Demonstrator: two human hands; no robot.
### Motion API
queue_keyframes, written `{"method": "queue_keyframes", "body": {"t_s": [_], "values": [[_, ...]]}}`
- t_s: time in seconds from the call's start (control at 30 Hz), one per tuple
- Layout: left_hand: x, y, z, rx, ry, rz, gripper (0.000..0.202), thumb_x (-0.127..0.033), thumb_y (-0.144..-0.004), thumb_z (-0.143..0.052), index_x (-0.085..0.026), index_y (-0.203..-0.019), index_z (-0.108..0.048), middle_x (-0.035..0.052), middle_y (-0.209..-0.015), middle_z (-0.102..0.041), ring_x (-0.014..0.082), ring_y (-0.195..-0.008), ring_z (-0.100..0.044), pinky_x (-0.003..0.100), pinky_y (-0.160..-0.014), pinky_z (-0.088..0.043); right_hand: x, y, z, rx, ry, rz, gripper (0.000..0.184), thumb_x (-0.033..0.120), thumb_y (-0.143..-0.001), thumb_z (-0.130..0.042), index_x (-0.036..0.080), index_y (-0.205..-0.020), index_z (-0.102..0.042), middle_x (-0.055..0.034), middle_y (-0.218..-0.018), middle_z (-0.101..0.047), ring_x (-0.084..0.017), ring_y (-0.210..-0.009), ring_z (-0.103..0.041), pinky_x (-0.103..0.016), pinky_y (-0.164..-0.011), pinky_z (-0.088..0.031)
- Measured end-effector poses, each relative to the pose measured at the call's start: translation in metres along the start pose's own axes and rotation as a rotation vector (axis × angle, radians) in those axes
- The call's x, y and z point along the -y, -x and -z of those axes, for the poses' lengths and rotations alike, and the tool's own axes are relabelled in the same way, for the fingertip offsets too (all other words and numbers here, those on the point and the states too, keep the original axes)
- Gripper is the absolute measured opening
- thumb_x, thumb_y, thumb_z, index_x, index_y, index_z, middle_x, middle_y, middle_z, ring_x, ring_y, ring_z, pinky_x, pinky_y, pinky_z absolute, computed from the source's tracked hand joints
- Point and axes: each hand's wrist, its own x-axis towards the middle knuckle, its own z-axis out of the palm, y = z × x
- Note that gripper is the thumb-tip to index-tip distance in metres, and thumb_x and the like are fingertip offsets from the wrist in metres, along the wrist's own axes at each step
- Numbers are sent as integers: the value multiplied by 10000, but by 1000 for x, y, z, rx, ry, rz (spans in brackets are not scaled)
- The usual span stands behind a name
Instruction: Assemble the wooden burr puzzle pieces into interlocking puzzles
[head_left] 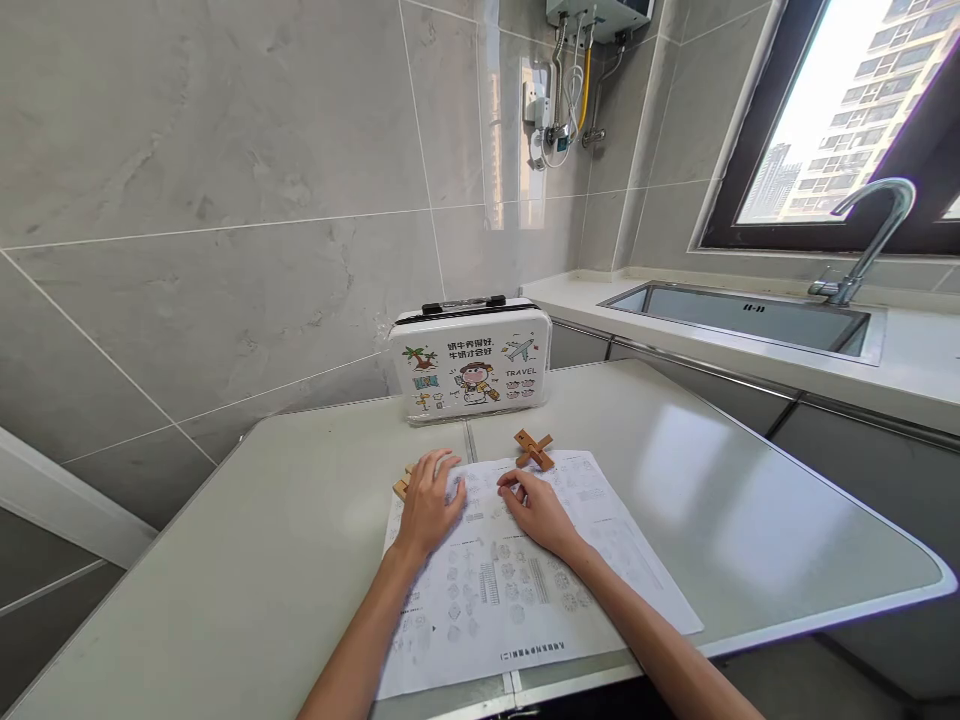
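Observation:
A large printed instruction sheet (pixel 517 625), covered in small diagrams and facing away from me, lies on the table under both hands. My left hand (pixel 431 505) rests on its upper left part, palm down, fingers apart. Light wooden puzzle pieces (pixel 401 487) show just left of that hand, partly hidden behind it. My right hand (pixel 538 512) rests on the sheet with its fingers curled together and nothing visible in them. Just beyond it, at the sheet's top edge, sits a brown interlocking wooden puzzle (pixel 534 452) made of crossed bars.
A white cartoon-printed case (pixel 472 365) with a black handle stands upright at the table's back, near the tiled wall. The pale folding table (pixel 300 560) has a seam down its middle. To the right are a counter with a sink (pixel 742 310) and a faucet (pixel 874 240).

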Motion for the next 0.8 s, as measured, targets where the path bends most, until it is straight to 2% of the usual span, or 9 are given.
{"method": "queue_keyframes", "body": {"t_s": [0.1, 0.23, 0.33, 0.5, 0.63, 0.8], "values": [[-14, 3, -2, 79, 75, -106, 286, -241, -997, -569, -299, -1270, -631, 81, -1364, -641, 297, -1268, -608, 497, -1098, -498, -1, -3, -1, -47, -121, -48, 190, 400, -965, -556, 234, -1013, -633, -52, -934, -749, -181, -608, -613, -343, -640, -508], [-26, 8, -6, 155, 143, -194, 252, -221, -998, -557, -297, -1214, -663, 81, -1305, -664, 287, -1188, -648, 485, -1032, -537, -3, -5, 0, -126, -292, -103, 340, 469, -955, -567, 237, -1194, -502, -21, -926, -718, -138, -499, -575, -298, -530, -491], [-31, 9, -8, 188, 174, -228, 224, -214, -1005, -544, -288, -1167, -678, 83, -1252, -678, 278, -1153, -659, 472, -999, -547, -5, -7, 1, -188, -388, -130, 469, 478, -927, -607, 251, -1283, -402, 4, -923, -692, -121, -467, -555, -277, -487, -473], [-33, 9, -8, 209, 200, -231, 224, -190, -1009, -520, -281, -1122, -691, 77, -1163, -691, 263, -1081, -672, 454, -952, -557, -8, -9, 2, -248, -504, -177, 565, 462, -890, -655, 294, -1300, -304, 23, -960, -686, -98, -443, -517, -255, -455, -455], [-33, 10, -8, 214, 213, -224, 236, -193, -1004, -512, -282, -1110, -703, 82, -1126, -698, 270, -1052, -677, 464, -936, -563, -7, -10, 4, -262, -571, -241, 640, 459, -857, -701, 300, -1338, -311, 9, -980, -692, -99, -456, -519, -239, -432, -427], [-34, 10, -7, 224, 224, -227, 235, -170, -993, -522, -287, -1086, -704, 72, -1107, -700, 259, -1038, -678, 446, -924, -566, -8, -11, 5, -290, -586, -284, 637, 441, -824, -704, 290, -1363, -400, -21, -1067, -670, -104, -502, -530, -240, -423, -398]]}}
